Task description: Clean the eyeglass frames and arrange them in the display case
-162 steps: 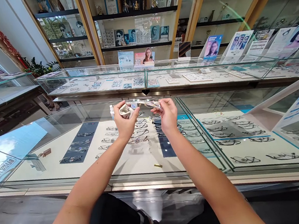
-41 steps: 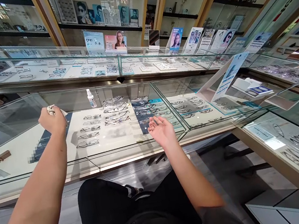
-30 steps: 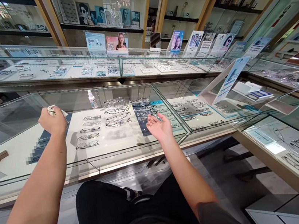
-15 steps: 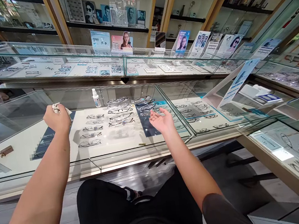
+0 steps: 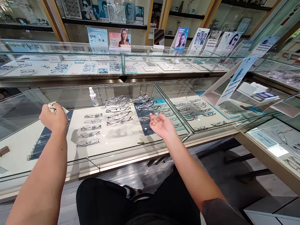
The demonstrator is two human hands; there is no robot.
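Note:
My left hand (image 5: 53, 118) is closed around a whitish cloth (image 5: 52, 107), bunched in the fist with a corner sticking out on the right. It is above the left part of the glass display counter (image 5: 94, 163). My right hand (image 5: 163, 124) is palm up over the same counter, fingers loosely bent and apart, and I see nothing held in it. Below and beyond it, several pairs of glasses (image 5: 145, 105) lie on a dark blue mat (image 5: 145, 127). Between the hands, more eyeglasses (image 5: 119, 121) lie in rows on the white surface.
A white spray bottle (image 5: 93, 96) stands toward the counter's back edge. At the left lies a brown key case (image 5: 3, 151). A tilted sign stand (image 5: 236, 79) rises on the right. Another glass showcase (image 5: 64, 70) runs behind, with display shelves (image 5: 105, 26) beyond.
The view has shifted slightly. My right hand's fingers have curled in a little, staying palm up. My left hand keeps its hold on the cloth.

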